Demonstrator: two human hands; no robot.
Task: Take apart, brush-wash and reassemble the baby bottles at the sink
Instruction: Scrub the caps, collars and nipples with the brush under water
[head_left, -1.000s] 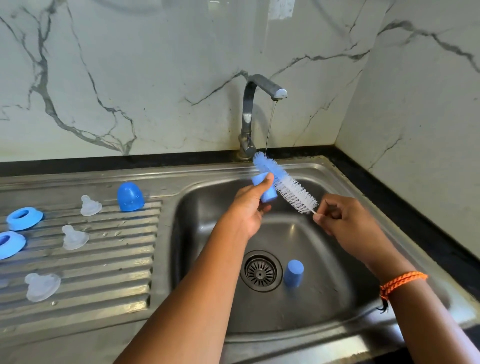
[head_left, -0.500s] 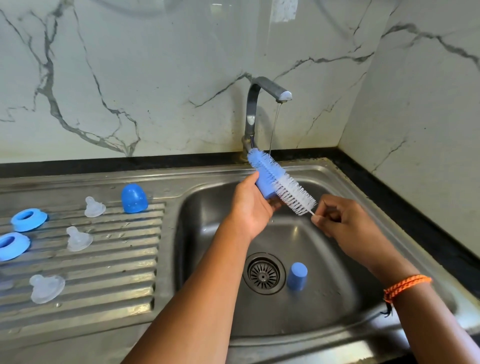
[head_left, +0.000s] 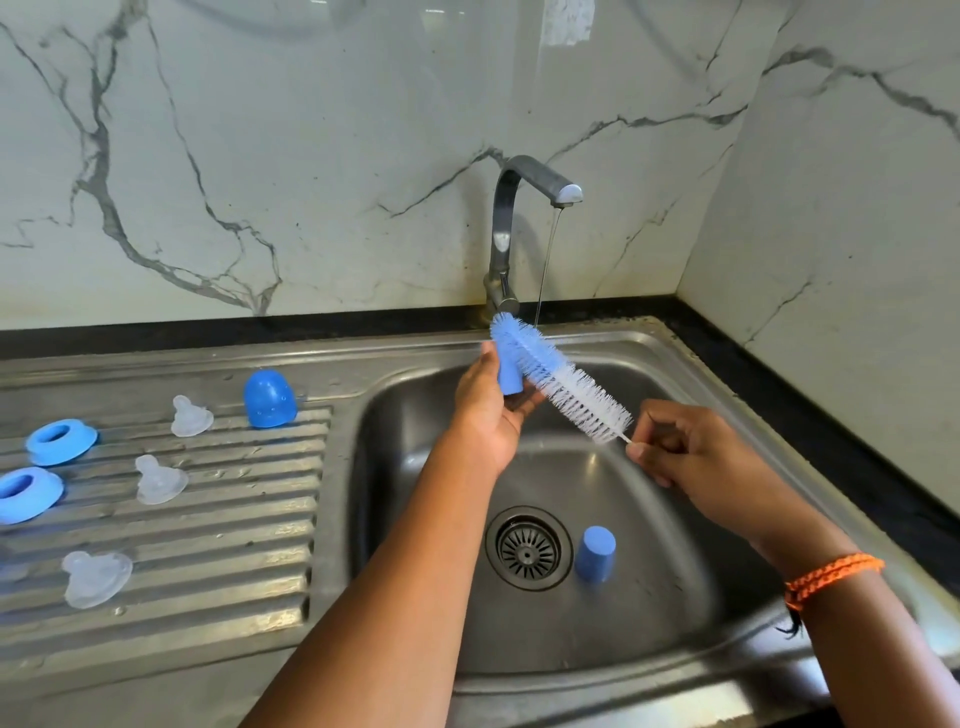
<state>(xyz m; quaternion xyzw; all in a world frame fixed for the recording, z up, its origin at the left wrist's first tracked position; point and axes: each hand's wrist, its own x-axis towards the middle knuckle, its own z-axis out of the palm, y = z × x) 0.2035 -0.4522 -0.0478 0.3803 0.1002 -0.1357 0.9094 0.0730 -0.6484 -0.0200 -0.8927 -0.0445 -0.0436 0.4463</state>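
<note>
Over the sink basin (head_left: 675, 597), my left hand (head_left: 488, 410) grips a small blue bottle cap (head_left: 509, 376). My right hand (head_left: 691, 457) pinches the thin handle of a bottle brush (head_left: 563, 384) with blue and white bristles, whose blue end lies across the cap. A second blue cap (head_left: 595, 553) stands upside down in the basin beside the drain (head_left: 525, 548). A thin stream of water runs from the tap (head_left: 524, 208) just behind the brush.
On the ribbed draining board (head_left: 234, 545) to the left lie three clear teats (head_left: 191, 417) (head_left: 158, 480) (head_left: 96, 578), two blue collar rings (head_left: 61, 440) (head_left: 26, 493) and a blue domed cover (head_left: 269, 399). Marble walls close the back and right.
The brush has slid up and left across the cap, and my left hand has lifted the cap slightly toward the tap.
</note>
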